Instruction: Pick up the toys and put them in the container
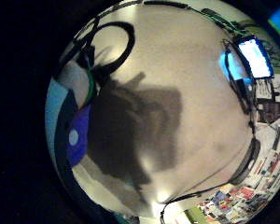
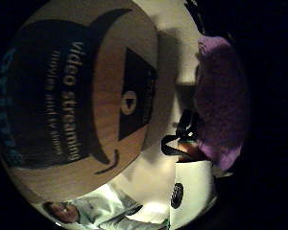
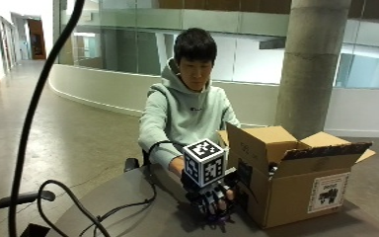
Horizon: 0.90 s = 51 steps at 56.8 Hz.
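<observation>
In the outside view my gloved right hand (image 3: 210, 200) hangs low over the table (image 3: 130, 207), right beside the open cardboard box (image 3: 288, 190). Its fingers curl down around a purple soft toy (image 3: 219, 217), which touches or nearly touches the tabletop. The thumb side palm view shows the purple toy (image 2: 221, 105) close against the palm, with the box's printed side wall (image 2: 86, 96) filling most of the picture. In the little finger side view a blue-purple shape with a white dot (image 1: 79, 135) sits at the palm's edge above the bare table (image 1: 177, 70). The box's inside is hidden.
Black cables (image 3: 110, 210) trail across the table's left part, and a cable loop (image 1: 116, 42) lies near the hand. The box flaps (image 3: 321, 145) stand open above the hand. A lit screen (image 1: 254, 56) shows beyond the table edge.
</observation>
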### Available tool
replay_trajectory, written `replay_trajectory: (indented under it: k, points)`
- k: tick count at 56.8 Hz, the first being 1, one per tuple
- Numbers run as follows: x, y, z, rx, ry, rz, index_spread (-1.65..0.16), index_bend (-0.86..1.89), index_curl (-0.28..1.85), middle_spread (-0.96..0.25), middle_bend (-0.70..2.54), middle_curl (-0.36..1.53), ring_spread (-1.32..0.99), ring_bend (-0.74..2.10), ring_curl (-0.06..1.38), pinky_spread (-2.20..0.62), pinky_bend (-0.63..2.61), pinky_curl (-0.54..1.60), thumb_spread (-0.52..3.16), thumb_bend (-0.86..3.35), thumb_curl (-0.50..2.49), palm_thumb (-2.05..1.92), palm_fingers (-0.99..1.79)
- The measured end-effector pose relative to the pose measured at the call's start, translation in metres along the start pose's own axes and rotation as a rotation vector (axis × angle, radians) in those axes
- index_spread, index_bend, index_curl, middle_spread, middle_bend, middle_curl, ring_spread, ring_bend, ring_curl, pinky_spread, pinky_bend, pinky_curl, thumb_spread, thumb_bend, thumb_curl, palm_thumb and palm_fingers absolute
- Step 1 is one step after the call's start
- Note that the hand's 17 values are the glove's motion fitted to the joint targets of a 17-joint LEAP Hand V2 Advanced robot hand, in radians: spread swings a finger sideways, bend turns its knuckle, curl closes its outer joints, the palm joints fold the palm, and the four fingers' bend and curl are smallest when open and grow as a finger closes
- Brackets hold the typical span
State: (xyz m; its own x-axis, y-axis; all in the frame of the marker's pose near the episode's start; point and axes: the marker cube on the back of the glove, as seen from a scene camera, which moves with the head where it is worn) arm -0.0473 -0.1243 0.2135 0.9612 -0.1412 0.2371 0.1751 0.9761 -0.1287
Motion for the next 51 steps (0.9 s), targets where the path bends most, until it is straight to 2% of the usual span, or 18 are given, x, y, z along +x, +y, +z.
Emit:
replay_trajectory:
  k: [1, 7, 10, 13, 21, 34, 43, 51]
  points:
    - [0.001, 0.0, 0.0, 0.005, 0.003, 0.0, -0.24, 0.13, 0.18, -0.11, 0.35, 0.39, -0.23, 0.95, 0.44, -0.26, 0.95, 0.41, 1.26, 0.25, 0.56, 0.81, 0.68]
    - [0.005, 0.004, 0.001, 0.027, -0.003, -0.006, -0.26, 0.21, 0.17, -0.17, 0.61, 0.49, -0.3, 1.05, 0.45, -0.34, 0.88, 0.38, 1.05, 0.21, 0.64, 0.81, 1.07]
    - [0.007, 0.009, 0.0, 0.006, -0.023, 0.0, -0.27, 0.36, 0.22, -0.19, 0.73, 0.56, -0.31, 1.1, 0.49, -0.35, 0.87, 0.41, 0.97, 0.2, 0.68, 0.8, 1.26]
    - [0.008, 0.015, -0.005, -0.012, -0.061, 0.012, -0.29, 0.5, 0.26, -0.2, 0.82, 0.61, -0.31, 1.13, 0.52, -0.37, 0.9, 0.43, 0.9, 0.2, 0.72, 0.8, 1.28]
    - [0.003, 0.031, -0.037, -0.032, -0.118, 0.029, -0.29, 0.78, 0.39, -0.24, 1.0, 0.73, -0.36, 1.26, 0.59, -0.43, 1.05, 0.52, 0.76, 0.2, 0.82, 0.74, 1.15]
    - [-0.02, 0.056, -0.141, -0.016, -0.043, 0.004, -0.27, 0.96, 0.56, -0.26, 1.18, 0.87, -0.38, 1.43, 0.69, -0.49, 1.22, 0.67, 0.62, 0.2, 0.96, 0.65, 0.99]
    - [-0.05, 0.068, -0.225, 0.104, 0.023, 0.013, -0.25, 1.03, 0.68, -0.27, 1.26, 0.94, -0.38, 1.51, 0.73, -0.5, 1.28, 0.75, 0.55, 0.23, 1.05, 0.61, 0.9]
    - [-0.106, 0.077, -0.294, 0.364, -0.041, -0.054, -0.24, 1.07, 0.77, -0.27, 1.32, 0.97, -0.38, 1.57, 0.76, -0.51, 1.33, 0.81, 0.51, 0.25, 1.14, 0.58, 0.83]
